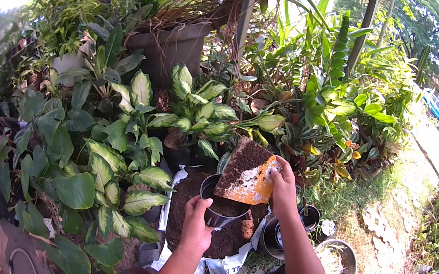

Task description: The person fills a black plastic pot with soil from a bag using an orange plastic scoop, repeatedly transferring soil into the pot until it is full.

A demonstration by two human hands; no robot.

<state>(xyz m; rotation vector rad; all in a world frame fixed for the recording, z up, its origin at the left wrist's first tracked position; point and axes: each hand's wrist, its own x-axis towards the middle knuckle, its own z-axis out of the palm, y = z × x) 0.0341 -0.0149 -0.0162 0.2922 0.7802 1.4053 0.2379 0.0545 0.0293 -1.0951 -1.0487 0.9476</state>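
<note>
My left hand point(198, 225) grips a black plastic plant pot point(222, 220) by its near left side, mouth upward. Dark soil shows inside, though the upper piece covers part of the opening. With my right hand point(284, 187) I hold a yellow-orange sheet-like piece point(256, 189) by its right edge. Its face is partly white and worn, and dark soil point(242, 158) coats much of it. The piece is tilted over the pot's mouth, its lower edge at the opening. Underneath lies a heap of dark soil point(187, 227) on an opened white plastic sack point(230, 265).
Variegated potted plants point(147, 203) crowd the left and front. To the right of the sack stand nested black pots point(272, 237), a smaller black pot point(310, 217) and a round metal basin point(350, 267) holding dry plant matter. A large planter point(168, 50) rises behind.
</note>
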